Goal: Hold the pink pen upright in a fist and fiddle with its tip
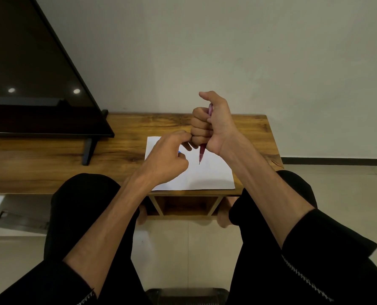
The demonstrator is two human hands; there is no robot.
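A dark screen stands at the upper left of the frame on the wooden bench. At centre, the left hand curls its grip round a small blue thing, mostly hidden, over white paper. Just right, touching it, the right hand fists a red pen, tip down above the paper.

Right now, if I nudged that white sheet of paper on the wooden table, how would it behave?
The paper lies flat and thin, so it would probably slide easily on the smooth wooden table. It looks floppy and would likely droop if lifted by one edge. Its near edge sits at the table's front, so a push toward you could send it off.
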